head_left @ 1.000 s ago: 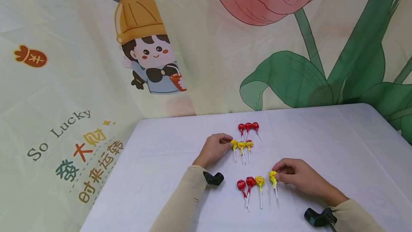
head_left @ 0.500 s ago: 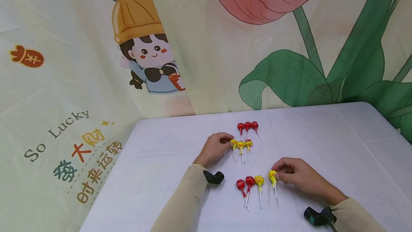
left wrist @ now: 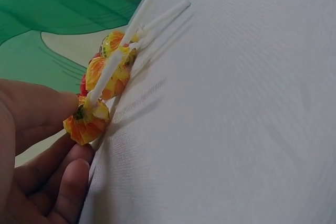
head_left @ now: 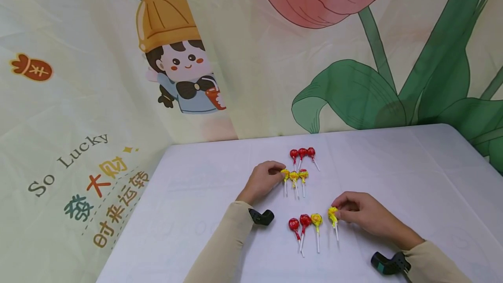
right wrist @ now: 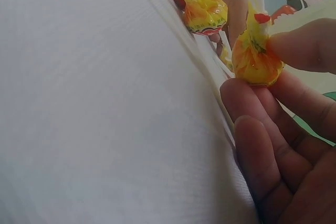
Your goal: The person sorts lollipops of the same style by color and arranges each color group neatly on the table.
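My left hand (head_left: 262, 180) pinches the wrapped head of a yellow lollipop (left wrist: 86, 127) between thumb and fingers, its white stick pointing toward me. Right beside it lie two more yellow lollipops, a middle one (head_left: 294, 177) and a right one (head_left: 303, 174). On the right, my right hand (head_left: 369, 215) holds another yellow lollipop (right wrist: 257, 61) by its head, thumb on one side and fingertips on the other. To the left of that one, a short gap away, are a yellow lollipop (head_left: 316, 220) and two red lollipops (head_left: 304, 220) whose sticks cross.
Behind the yellow row, three red lollipops (head_left: 302, 153) lie side by side. Everything lies on a white-covered table (head_left: 412, 165). A printed cloth backdrop (head_left: 251, 77) hangs at its far edge. Black wrist devices (head_left: 391, 264) sit on both sleeves.
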`<state>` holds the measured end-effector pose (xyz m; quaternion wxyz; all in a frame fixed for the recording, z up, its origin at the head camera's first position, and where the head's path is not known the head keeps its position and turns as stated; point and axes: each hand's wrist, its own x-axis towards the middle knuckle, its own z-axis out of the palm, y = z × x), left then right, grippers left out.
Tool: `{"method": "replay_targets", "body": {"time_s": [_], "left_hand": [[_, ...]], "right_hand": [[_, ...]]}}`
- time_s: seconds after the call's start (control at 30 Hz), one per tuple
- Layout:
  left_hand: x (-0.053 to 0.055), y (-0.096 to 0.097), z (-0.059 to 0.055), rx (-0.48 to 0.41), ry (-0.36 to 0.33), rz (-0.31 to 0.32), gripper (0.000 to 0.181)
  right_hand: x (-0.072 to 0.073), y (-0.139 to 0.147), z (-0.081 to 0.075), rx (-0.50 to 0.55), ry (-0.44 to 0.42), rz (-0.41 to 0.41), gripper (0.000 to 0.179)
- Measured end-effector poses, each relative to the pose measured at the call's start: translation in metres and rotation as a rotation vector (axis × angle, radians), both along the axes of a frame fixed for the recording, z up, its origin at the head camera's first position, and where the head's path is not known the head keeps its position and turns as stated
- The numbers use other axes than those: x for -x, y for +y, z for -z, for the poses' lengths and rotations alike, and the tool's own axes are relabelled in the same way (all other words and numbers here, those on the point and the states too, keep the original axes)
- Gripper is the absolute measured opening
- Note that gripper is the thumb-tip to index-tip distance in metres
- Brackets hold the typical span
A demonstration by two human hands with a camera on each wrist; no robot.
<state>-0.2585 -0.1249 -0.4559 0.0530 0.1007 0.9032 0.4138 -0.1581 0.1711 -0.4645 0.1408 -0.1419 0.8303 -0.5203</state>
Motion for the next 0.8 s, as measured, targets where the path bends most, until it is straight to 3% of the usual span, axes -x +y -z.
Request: {"method": "replay_targets", "body": {"time_s": [0.8], "left_hand": [[0.0031, -0.004, 0.0027, 0.016, -0.024, 0.029, 0.022]], "right_hand": [[-0.0011, 0.0, -0.0016, 0.002, 0.003, -0.003, 0.022]]}}
